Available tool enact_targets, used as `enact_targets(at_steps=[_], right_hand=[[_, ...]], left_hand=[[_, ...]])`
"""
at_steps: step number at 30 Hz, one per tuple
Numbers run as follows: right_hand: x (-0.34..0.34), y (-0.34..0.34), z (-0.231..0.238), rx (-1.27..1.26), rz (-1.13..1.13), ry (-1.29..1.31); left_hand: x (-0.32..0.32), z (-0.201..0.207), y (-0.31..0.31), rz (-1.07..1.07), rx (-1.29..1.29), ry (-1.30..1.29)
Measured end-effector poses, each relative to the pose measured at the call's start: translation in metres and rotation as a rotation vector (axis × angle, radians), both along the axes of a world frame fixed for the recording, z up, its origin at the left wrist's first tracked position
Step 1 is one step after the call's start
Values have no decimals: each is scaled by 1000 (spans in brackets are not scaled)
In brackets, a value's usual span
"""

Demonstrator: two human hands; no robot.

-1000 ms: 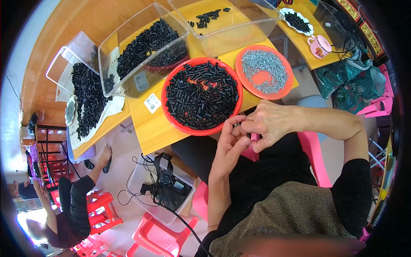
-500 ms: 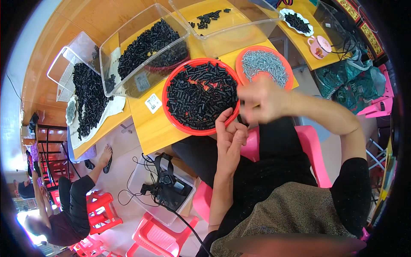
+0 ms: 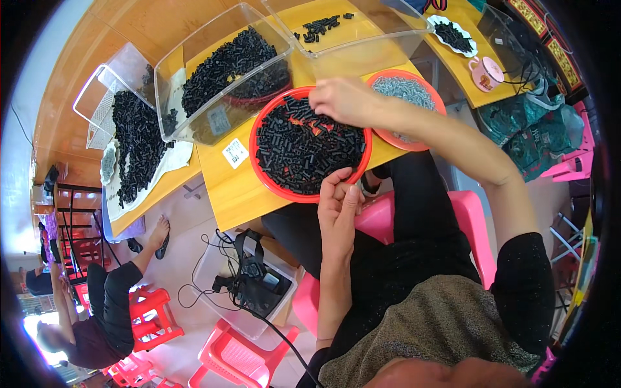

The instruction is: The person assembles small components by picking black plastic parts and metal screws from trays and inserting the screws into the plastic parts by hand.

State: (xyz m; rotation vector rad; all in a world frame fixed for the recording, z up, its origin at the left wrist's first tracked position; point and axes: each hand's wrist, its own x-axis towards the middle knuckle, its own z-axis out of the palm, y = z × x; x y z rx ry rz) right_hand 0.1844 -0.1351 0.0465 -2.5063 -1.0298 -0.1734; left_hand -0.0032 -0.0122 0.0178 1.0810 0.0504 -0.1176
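My right hand (image 3: 339,101) is over the far right part of a red round basin (image 3: 257,174), its fingers curled down at the black plastic pieces. Whatever lies between those fingertips is hidden. The small, short, tube-like black pieces (image 3: 304,152) fill the basin, with red bottom showing through in spots. At the basin's near right rim, my left hand (image 3: 337,204) is closed, palm up, thumb against curled fingers; anything inside is too small to name. Partly behind my right forearm, an orange-red plate (image 3: 432,129) bears many silvery screw-like pieces (image 3: 404,90).
Clear plastic bins (image 3: 169,97) stand behind the basin, one heaped with black pieces. More black pieces (image 3: 134,149) cover a cloth at left. A pink mug (image 3: 485,73) and white dish (image 3: 474,48) stand at far right. Another person (image 3: 97,330) sits lower left.
My right hand has moved left and away from me, from beside my left hand to over the basin. My left hand has shifted slightly left and downward.
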Motion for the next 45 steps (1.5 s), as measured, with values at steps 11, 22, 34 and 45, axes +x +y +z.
enact_targets(at_steps=[11,22,34,45], right_hand=[[13,27,-39,-214,41,-61],[-79,27,-11,383,-73,142],[-100,-71,-13,316,-188,7],[-41,-153,-26,-112,-96,23]], left_hand=[[3,-5,4,44,-54,42],[8,-5,8,349,-68,101],[3,-6,-7,244,-154,254],[1,-10,-1,77,-259,189]])
